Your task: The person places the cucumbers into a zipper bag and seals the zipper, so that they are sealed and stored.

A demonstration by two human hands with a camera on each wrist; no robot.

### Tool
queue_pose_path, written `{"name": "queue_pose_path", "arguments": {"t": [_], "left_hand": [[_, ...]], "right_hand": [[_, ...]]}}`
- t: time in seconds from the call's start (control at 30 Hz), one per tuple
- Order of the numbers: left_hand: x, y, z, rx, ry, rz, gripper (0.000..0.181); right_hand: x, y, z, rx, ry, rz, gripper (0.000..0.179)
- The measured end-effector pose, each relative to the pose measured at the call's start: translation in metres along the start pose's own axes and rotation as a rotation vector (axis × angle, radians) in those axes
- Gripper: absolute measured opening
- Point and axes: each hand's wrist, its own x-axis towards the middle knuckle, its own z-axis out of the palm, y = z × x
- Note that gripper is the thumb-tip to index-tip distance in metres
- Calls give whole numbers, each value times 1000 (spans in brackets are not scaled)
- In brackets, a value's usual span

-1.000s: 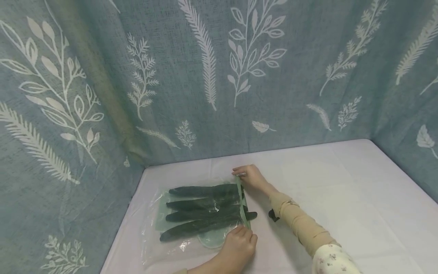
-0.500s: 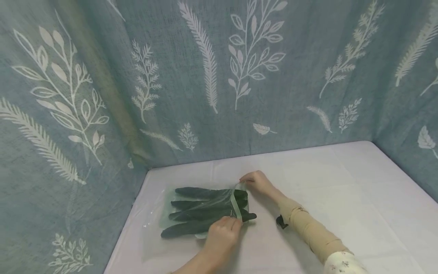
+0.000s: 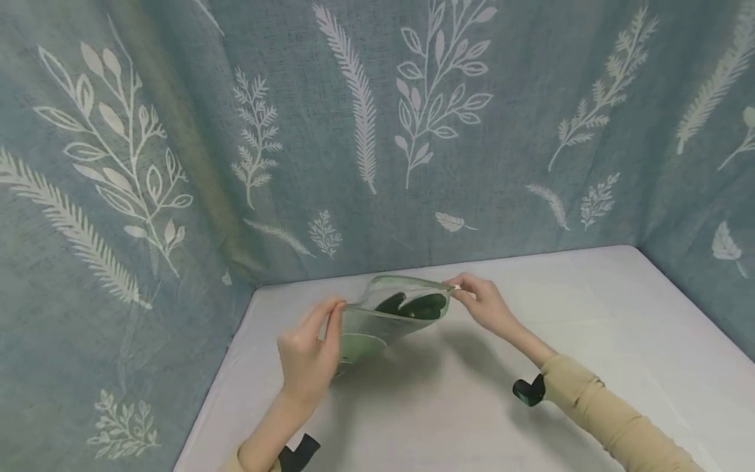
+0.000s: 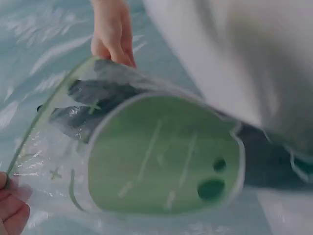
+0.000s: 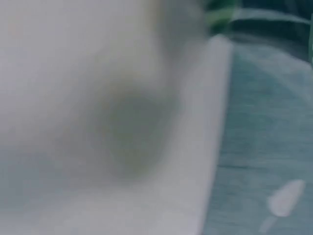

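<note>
A clear plastic zip bag (image 3: 361, 345) with a green print and a green strip along its mouth is raised over the table. Dark green cucumbers (image 3: 426, 307) lie inside it, seen through the gaping mouth. My left hand (image 3: 311, 351) pinches the near left end of the bag's mouth between thumb and fingers. At the far right end, my right hand (image 3: 483, 303) pinches the other corner. The left wrist view shows the round green print (image 4: 156, 152) broadside, with dark cucumber shapes behind the film. The right wrist view is mostly blurred, with part of the bag at its upper right.
A white cloth covers the table (image 3: 566, 308). Behind and to the left hangs a blue-green curtain (image 3: 519, 118) with white leaf patterns, close to the table's edges. Dark devices (image 3: 529, 391) are worn at both wrists.
The bag was lying flat with the cucumbers in it; it is now lifted and tilted, its mouth spread apart. My left hand moved left and up, my right hand slightly right and up.
</note>
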Motion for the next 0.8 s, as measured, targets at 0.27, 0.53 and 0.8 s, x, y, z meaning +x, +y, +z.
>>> {"name": "queue_pose_path", "arguments": {"t": [0.27,0.53,0.8], "left_hand": [[38,-10,-12,-265,107,-330,8],[59,-12,-18,-456,70,-625,19],[63,-5,-14,-464,-33,-723,21]], "right_hand": [[3,-63,-58,63,260,64,10],[-5,-98,-69,276,401,7,6],[-18,-97,-70,360,409,76,11]]}}
